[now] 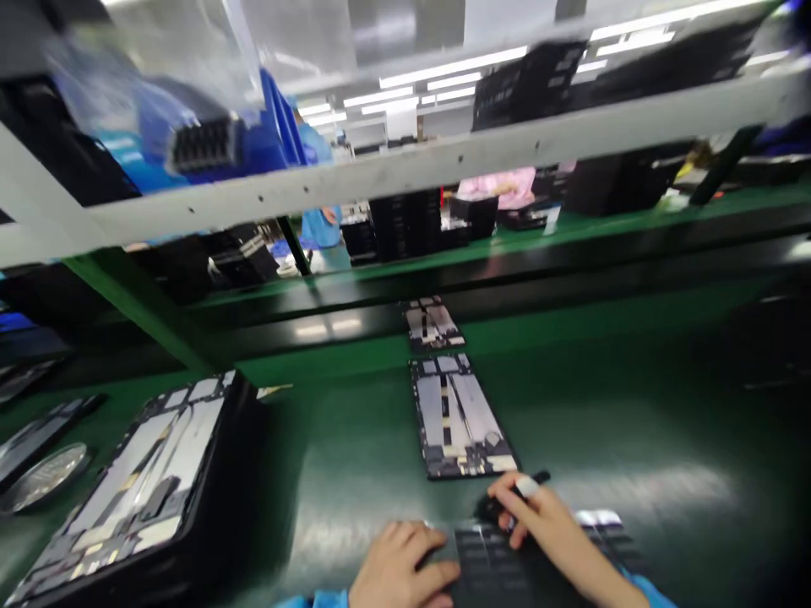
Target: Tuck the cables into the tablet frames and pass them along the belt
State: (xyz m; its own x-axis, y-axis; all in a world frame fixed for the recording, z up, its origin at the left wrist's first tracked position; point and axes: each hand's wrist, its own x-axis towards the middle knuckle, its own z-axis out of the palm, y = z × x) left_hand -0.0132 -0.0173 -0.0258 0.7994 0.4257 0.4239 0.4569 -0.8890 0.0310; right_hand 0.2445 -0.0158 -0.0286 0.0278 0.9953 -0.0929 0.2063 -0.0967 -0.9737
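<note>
Right hand (530,517): narrow pinch on a black tool (523,486) with a white band, held between thumb and fingers; tool type unclear. Its lower end sits close over a dark ribbed panel (491,564); contact cannot be told. Left hand (400,569): fingers loosely curved, resting on the panel's left edge, holding nothing.

Panel lies flat on a green counter (639,422). Just past it, an open tablet housing (459,418) lies flat, with silver strips and small parts; a second housing (432,324) lies farther on. To the left, a larger housing (136,485) sits in a black tray (237,473), beside a round metal disc (46,477).

Farther, a white shelf beam (386,179) carries black racks (529,84). Beyond, a co-worker in blue (318,224) and another in pink (500,186) stand.
</note>
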